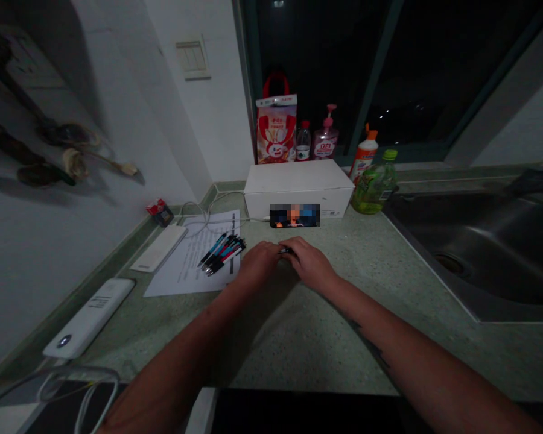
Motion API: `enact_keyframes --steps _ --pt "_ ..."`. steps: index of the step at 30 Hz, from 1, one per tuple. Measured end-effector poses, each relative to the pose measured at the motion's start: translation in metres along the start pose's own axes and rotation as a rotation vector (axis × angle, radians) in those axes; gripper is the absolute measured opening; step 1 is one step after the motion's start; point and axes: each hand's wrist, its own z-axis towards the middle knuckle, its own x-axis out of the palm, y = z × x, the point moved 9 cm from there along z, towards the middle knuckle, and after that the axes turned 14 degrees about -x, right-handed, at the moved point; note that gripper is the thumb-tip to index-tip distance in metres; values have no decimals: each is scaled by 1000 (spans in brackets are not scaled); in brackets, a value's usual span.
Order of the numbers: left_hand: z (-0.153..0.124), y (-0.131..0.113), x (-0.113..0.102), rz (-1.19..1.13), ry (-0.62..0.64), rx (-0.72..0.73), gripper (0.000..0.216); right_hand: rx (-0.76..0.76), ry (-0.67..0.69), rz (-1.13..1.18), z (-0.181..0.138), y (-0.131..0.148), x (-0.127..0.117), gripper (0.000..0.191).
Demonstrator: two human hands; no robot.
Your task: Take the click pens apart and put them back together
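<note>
My left hand [263, 263] and my right hand [308, 260] meet over the counter, fingers closed. Between them shows a short stretch of a slim black pen [285, 250], held from both sides; most of it is hidden by my fingers. To the left of my left hand lies a pile of several pens [221, 253], in black, blue and red, on a printed sheet of paper [172, 278]. Just beyond my fingers a phone [295, 216] leans on its side, its screen lit, against a white box [298, 181].
At left lie a white flat box [159, 248], a white power strip-like device [90, 316] and a small red-and-black packet [160, 212]. Behind stand a red bag [276, 129], a pump bottle [326, 138] and a green bottle [375, 187]. A steel sink [493, 241] is at right.
</note>
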Motion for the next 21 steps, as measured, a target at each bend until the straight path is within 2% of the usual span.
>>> enact_keyframes --steps 4,8,11,15,18,21 --pt "2 -5 -6 -150 -50 0 33 75 -57 49 0 -17 -17 20" --pt "9 4 -21 -217 -87 -107 31 234 -146 194 -2 -51 -35 19" --pt "13 10 -31 -353 -158 -134 24 335 -161 166 -8 -72 -47 19" --pt "17 17 -17 -568 -133 -133 18 197 -36 -19 -6 -55 -49 18" --pt "16 15 -6 -544 -136 -48 17 100 134 -167 -6 -36 -38 21" --pt "13 16 -3 -471 -175 40 18 68 227 -259 -7 -28 -31 21"
